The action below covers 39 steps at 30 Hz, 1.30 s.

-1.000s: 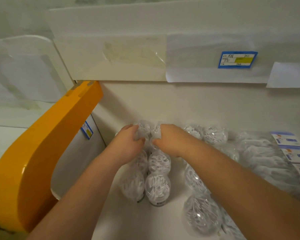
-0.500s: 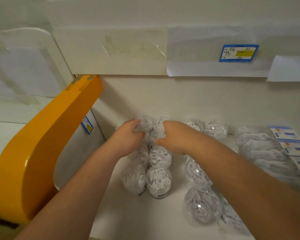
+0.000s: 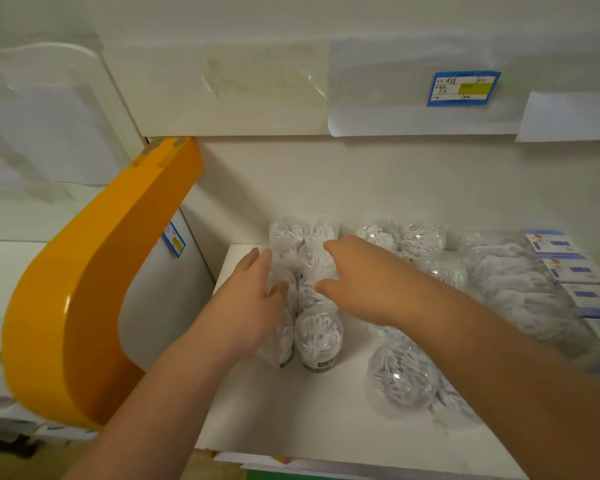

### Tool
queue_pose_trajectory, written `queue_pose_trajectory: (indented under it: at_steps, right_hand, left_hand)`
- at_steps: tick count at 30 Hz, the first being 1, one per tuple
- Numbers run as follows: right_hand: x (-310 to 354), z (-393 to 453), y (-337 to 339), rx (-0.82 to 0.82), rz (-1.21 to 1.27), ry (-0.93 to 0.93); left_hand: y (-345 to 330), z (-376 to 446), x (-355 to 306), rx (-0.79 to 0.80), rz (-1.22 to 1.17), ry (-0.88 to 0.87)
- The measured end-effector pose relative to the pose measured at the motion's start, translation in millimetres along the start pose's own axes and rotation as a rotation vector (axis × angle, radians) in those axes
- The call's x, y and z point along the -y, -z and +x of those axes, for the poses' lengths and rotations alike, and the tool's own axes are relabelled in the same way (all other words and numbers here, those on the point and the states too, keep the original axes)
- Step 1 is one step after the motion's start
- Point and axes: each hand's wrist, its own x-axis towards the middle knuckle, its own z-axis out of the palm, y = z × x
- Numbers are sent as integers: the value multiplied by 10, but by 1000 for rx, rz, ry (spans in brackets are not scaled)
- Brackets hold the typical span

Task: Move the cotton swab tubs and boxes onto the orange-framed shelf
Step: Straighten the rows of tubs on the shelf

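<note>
Cotton swab tubs (image 3: 317,336), clear rounded plastic, stand between left hand (image 3: 248,303) and right hand (image 3: 357,282), fingers relaxed.

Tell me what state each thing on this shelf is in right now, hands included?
Left hand: open, fingers straight against the left side of the tub rows.
Right hand: open, resting on the rows' right side.
Front tub: upright, full of swabs.
Boxes: closed, lined up at the right edge.

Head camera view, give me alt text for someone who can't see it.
Two bare hands, left hand and right hand, reach over a double row of clear cotton swab tubs on a white shelf with an orange frame. More tubs and blue-and-white boxes sit to the right.
</note>
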Motion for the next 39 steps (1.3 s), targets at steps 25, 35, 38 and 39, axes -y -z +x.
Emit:
queue_pose_trajectory:
  at_steps: [25,35,38,39]
  right_hand:
    - [-874,-1862,-391,-486,234,-221]
    - [-1039,-1886,-845,-410,407,-254]
    - [-1050,-1849,-896,-472,401,-218]
    - [-1073,-1852,-897,-480,404,-212]
  left_hand:
    - [-213,-768,-427,-26,66,-660]
    - [-738,-883,-545,13,115,-654]
    - [-784,-905,-560,-14,118,-623]
    - [-794,-918,-573,-18,114,-607]
